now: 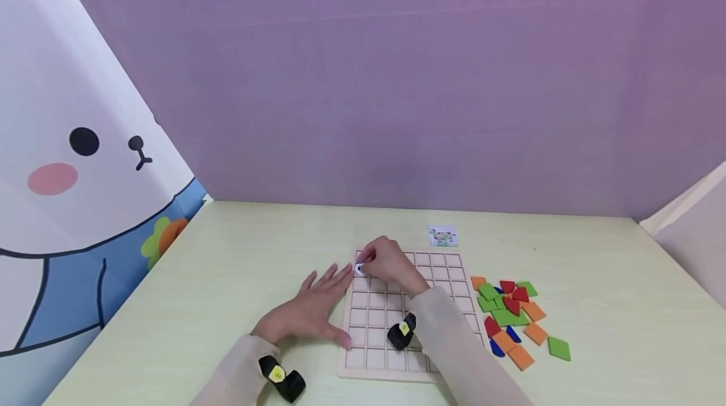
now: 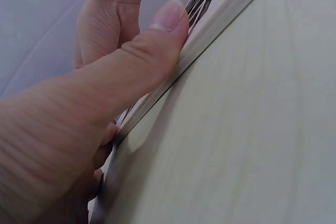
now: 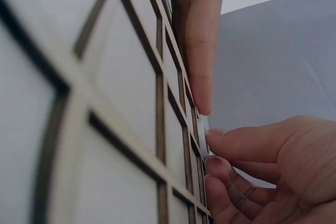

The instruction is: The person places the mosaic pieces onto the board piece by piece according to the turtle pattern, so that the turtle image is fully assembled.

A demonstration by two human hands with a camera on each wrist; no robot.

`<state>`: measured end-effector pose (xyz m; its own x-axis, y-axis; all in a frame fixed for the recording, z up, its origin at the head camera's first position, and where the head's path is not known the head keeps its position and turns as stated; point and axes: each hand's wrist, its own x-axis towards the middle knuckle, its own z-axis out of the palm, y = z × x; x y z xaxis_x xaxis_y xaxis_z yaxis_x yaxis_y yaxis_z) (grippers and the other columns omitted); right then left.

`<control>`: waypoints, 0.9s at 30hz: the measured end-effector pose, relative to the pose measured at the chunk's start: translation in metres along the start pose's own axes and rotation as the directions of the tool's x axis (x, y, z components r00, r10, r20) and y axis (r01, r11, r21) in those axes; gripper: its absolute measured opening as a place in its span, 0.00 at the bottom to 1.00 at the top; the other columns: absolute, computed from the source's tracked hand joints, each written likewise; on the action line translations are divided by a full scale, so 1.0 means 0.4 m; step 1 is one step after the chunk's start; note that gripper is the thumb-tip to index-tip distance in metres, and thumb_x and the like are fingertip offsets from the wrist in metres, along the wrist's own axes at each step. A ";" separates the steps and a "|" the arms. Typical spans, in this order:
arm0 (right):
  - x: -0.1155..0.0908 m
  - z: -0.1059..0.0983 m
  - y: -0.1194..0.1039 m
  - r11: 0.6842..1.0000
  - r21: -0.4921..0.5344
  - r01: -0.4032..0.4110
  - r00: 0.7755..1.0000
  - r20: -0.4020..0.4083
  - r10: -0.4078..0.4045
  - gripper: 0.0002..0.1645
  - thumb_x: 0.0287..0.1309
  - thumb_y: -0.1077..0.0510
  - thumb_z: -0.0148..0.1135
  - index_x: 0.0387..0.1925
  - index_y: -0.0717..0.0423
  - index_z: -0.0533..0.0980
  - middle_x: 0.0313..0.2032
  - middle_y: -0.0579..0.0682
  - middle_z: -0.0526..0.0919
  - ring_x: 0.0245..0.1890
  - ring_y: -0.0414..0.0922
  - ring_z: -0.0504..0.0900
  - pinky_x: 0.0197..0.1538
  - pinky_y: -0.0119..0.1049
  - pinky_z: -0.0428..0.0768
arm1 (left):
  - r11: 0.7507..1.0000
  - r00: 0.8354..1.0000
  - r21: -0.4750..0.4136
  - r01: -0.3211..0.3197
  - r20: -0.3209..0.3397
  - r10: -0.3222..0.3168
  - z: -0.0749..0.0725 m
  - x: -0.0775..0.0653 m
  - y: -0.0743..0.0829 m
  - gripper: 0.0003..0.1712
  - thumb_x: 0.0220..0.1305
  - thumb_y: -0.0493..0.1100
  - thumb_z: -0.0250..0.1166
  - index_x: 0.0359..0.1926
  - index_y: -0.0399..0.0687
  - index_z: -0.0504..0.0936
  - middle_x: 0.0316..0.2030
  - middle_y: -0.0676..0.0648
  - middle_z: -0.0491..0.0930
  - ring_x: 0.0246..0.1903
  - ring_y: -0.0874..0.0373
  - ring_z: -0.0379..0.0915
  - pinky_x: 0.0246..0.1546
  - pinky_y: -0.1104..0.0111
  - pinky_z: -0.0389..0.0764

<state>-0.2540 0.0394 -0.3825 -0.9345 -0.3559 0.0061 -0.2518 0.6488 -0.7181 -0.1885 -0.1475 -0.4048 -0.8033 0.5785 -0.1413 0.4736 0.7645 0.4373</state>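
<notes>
A person is working on a wooden grid board [image 1: 391, 376] that is lying flat on the pale table [image 1: 255, 248]. The right hand [image 1: 388, 261] is pinching a small white tile [image 1: 358, 270] with a dark spot on it, using the thumb and finger. The white tile is sitting in the left column, near the top of the board. The left hand [image 1: 309, 313] is spreading its fingers out and grasping nothing. Its thumb is touching the board's left edge, and its fingertips are reaching up close to the white tile.

Just past the board's far side, a little picture card [image 1: 443, 236] is lying on the table. To the right of the board, lots of bright pieces are lying in a messy heap: orange squares [image 1: 520, 357], green diamonds [image 1: 559, 348], red pieces [image 1: 491, 326] and blue pieces [image 1: 513, 334]. One green diamond is lying apart from the rest.
</notes>
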 end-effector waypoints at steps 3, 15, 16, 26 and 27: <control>-0.001 0.000 0.001 1.000 0.003 -0.003 1.000 -0.004 0.003 0.04 0.49 0.68 0.67 0.31 0.60 0.83 0.25 0.48 0.81 0.25 0.40 0.73 0.31 0.28 0.72 | 1.000 1.000 -0.004 -0.001 0.001 0.001 -0.001 0.001 0.003 0.69 0.43 0.69 0.70 0.75 0.42 0.43 0.76 0.45 0.39 0.74 0.43 0.28 0.70 0.40 0.33; -0.013 -0.006 -0.004 1.000 0.002 -0.007 0.999 0.051 0.007 0.10 0.49 0.70 0.66 0.37 0.62 0.82 0.31 0.50 0.82 0.31 0.42 0.75 0.38 0.34 0.77 | 1.000 1.000 -0.003 -0.004 -0.002 0.004 0.001 0.000 0.004 0.70 0.43 0.71 0.69 0.75 0.41 0.43 0.76 0.45 0.39 0.74 0.42 0.28 0.70 0.40 0.33; -0.015 -0.007 -0.006 1.000 0.001 -0.003 0.998 0.061 0.003 0.12 0.48 0.70 0.66 0.38 0.63 0.81 0.32 0.51 0.82 0.32 0.42 0.76 0.40 0.35 0.78 | 1.000 1.000 -0.001 -0.004 -0.003 0.004 0.001 0.000 0.004 0.69 0.43 0.71 0.68 0.75 0.41 0.43 0.76 0.45 0.39 0.74 0.42 0.29 0.70 0.40 0.33; -0.054 -0.033 -0.020 1.000 -0.007 -0.005 0.997 0.076 0.006 0.21 0.51 0.66 0.67 0.49 0.64 0.77 0.44 0.56 0.79 0.44 0.49 0.78 0.49 0.43 0.79 | 1.000 1.000 -0.004 0.003 -0.011 -0.003 0.002 0.001 0.003 0.70 0.42 0.71 0.68 0.74 0.41 0.44 0.76 0.45 0.39 0.74 0.42 0.29 0.70 0.40 0.33; -0.060 -0.038 -0.019 1.000 -0.013 -0.004 0.997 0.072 0.005 0.20 0.51 0.66 0.66 0.49 0.63 0.77 0.45 0.56 0.79 0.44 0.49 0.78 0.49 0.43 0.79 | 1.000 1.000 -0.005 0.005 -0.013 -0.005 0.002 0.001 0.003 0.70 0.42 0.71 0.68 0.74 0.41 0.44 0.76 0.46 0.39 0.74 0.42 0.29 0.70 0.40 0.33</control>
<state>-0.2335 0.0533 -0.3664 -0.9153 -0.4000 -0.0477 -0.2509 0.6587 -0.7093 -0.1881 -0.1462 -0.4052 -0.8102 0.5711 -0.1319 0.4681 0.7660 0.4407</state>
